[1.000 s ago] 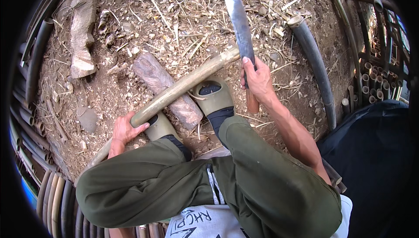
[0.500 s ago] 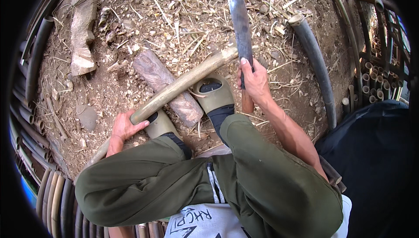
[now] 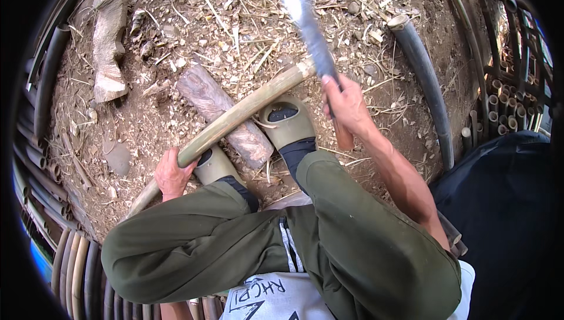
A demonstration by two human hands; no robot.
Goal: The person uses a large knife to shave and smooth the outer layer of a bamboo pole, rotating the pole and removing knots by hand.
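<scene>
My right hand (image 3: 346,105) is wrapped round the wooden handle of a machete (image 3: 315,37), whose blade points up and to the left, blurred by motion. Its lower blade is close to the far end of a long pale green-brown bamboo pole (image 3: 249,107); whether they touch, I cannot tell. Gripping the pole near my left shoe is my left hand (image 3: 170,174), and the pole runs on behind it toward my knee. A short wooden log (image 3: 202,94) lies beneath the pole, which crosses it at a slant.
My shoes (image 3: 286,125) stand on either side of the log. Wood chips and split strips litter the dirt ground (image 3: 329,202). A carved wood chunk (image 3: 110,50) lies far left, a dark bamboo pole (image 3: 426,79) at right. Black sheeting (image 3: 499,196) and stacked bamboo (image 3: 508,108) flank the right side.
The machete's blade has swung to the left, and my right hand has shifted slightly right. My left hand has turned and moved a little right on the pole.
</scene>
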